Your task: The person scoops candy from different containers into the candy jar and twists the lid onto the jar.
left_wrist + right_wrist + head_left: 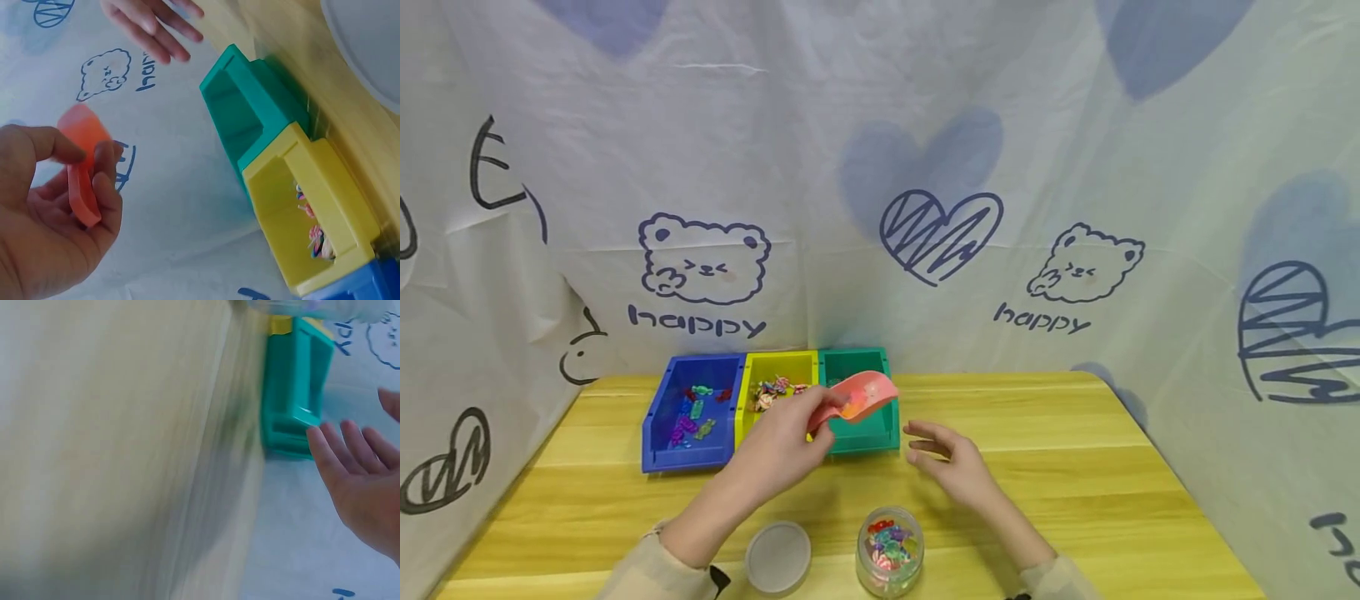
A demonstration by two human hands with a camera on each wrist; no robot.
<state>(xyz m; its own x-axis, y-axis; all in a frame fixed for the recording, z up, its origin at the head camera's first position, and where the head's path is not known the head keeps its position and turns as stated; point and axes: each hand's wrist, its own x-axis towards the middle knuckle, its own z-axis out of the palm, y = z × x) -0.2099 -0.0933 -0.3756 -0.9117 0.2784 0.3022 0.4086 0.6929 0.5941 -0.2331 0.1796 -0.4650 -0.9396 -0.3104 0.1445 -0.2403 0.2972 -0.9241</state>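
Grasping the pink scoop (861, 392) by its handle, the left hand (781, 443) curls its fingers round it while the wide end juts beyond them, overlapping the green bin (868, 442) in the head view. The right hand (957, 467), near the bin, holds nothing, its fingers relaxed.

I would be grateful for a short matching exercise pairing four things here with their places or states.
1. Scoop
2. Jar
3. Lid
4. Blue bin

A. Grey, flat on the table
B. Left of the yellow bin
C. Clear, upright, with candies inside
D. Held in the left hand

Pairs: 1-D, 2-C, 3-A, 4-B
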